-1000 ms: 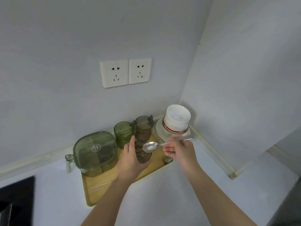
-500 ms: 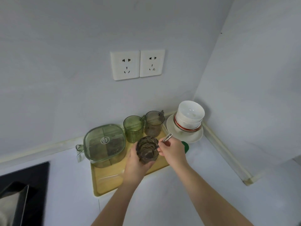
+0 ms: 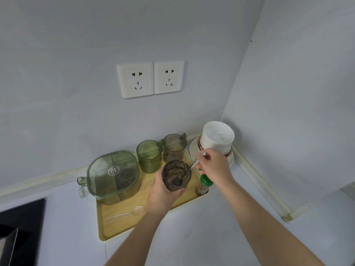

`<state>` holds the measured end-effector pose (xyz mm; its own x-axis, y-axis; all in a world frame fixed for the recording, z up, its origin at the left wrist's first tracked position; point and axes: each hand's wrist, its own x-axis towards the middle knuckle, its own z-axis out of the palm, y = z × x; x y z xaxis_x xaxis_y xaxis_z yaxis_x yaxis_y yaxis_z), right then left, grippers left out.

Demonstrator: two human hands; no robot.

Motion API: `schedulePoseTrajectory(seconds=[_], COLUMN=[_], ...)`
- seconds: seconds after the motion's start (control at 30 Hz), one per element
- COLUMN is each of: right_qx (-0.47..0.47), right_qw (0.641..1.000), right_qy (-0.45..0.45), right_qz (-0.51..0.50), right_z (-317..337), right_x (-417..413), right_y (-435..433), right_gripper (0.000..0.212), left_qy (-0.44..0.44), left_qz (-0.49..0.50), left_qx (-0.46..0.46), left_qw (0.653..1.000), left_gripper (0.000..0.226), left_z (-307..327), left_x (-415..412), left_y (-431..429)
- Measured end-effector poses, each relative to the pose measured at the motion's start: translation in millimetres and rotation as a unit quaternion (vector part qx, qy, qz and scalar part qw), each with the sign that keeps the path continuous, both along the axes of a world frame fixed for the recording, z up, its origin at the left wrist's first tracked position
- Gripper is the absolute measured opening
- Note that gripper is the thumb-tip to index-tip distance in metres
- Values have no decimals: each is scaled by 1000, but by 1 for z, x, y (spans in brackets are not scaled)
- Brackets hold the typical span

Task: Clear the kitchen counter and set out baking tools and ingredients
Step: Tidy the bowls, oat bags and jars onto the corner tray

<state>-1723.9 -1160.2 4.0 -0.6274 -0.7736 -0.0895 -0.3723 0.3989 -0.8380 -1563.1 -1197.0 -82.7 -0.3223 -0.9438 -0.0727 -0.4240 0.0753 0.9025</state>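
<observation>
My left hand (image 3: pixel 162 194) grips a dark ribbed glass cup (image 3: pixel 176 174) from below, held above the wooden tray (image 3: pixel 123 225). My right hand (image 3: pixel 215 166) pinches the handle of a metal spoon (image 3: pixel 193 165), whose bowl sits inside the cup. On the tray stand a green lidded container (image 3: pixel 113 173), a green ribbed mug (image 3: pixel 149 156) and a brown ribbed mug (image 3: pixel 174 147). A clear plastic fork (image 3: pixel 124 214) lies on the tray's front part.
A small jar with a green cap (image 3: pixel 203 186) stands at the tray's right edge under my right wrist. Stacked white bowls on a plate (image 3: pixel 218 139) fill the corner. A black cooktop (image 3: pixel 19 227) lies at left. Two wall sockets (image 3: pixel 150 79) sit above.
The spoon went from being held sideways above the cup to standing with its bowl inside it. The cup was lifted slightly toward me, and the view shifted left.
</observation>
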Motion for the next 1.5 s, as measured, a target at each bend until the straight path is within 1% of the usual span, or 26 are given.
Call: schedulePoseTrajectory(seconds=[0.07, 0.17, 0.3, 0.53, 0.7, 0.8, 0.87, 0.93, 0.97, 1.03, 1.1, 1.23, 1.3, 1.37, 1.5], right_qx=[3, -3, -10, -17, -5, 10, 14, 20, 24, 29, 16, -29, -61, -92, -120], right_qw=[1000, 1000, 999, 997, 998, 998, 997, 997, 997, 997, 996, 990, 988, 988, 985], right_qy=[6, -11, -16, -62, -46, -37, -36, -32, -22, 15, 43, 116, 122, 114, 111], right_qz=[-5, -19, -32, -46, -43, -53, -61, -70, -73, -73, -73, -80, -69, -42, 62], right_z=[1, -2, -7, -16, -19, -21, -21, -18, -17, -12, -5, 9, 13, 15, 19], right_x=[-13, -29, -42, -48, -46, -41, -37, -30, -27, -17, -5, 31, 58, 86, 163], right_y=[1, 3, 4, 7, 10, 11, 13, 17, 20, 28, 37, 57, 67, 79, 108], right_gripper=[13, 12, 13, 14, 12, 21, 19, 11, 12, 25, 32, 35, 33, 30, 28], left_qy=[-2, -1, 0, -20, -58, -58, -60, -82, -102, -129, -128, -83, -43, -18, -6], left_qz=[-12, -19, -26, -55, -92, -103, -105, -100, -98, -101, -104, -86, -67, -51, -2], left_qx=[-2, -1, -1, -5, -3, 6, 10, 9, 9, 9, -4, -53, -70, -79, -105], left_qw=[1000, 1000, 1000, 998, 994, 993, 993, 992, 990, 986, 986, 991, 994, 995, 994], left_gripper=[90, 89, 93, 93, 93, 88, 88, 89, 90, 86, 77, 54, 40, 31, 25], left_z=[0, -3, -6, -6, -3, -1, -1, 3, 5, 13, 25, 52, 62, 69, 85], left_x=[-12, -28, -43, -53, -51, -47, -44, -36, -31, -16, 4, 56, 87, 116, 194], left_y=[-1, -3, -7, -15, -22, -22, -19, -15, -12, -3, 8, 40, 58, 75, 117])
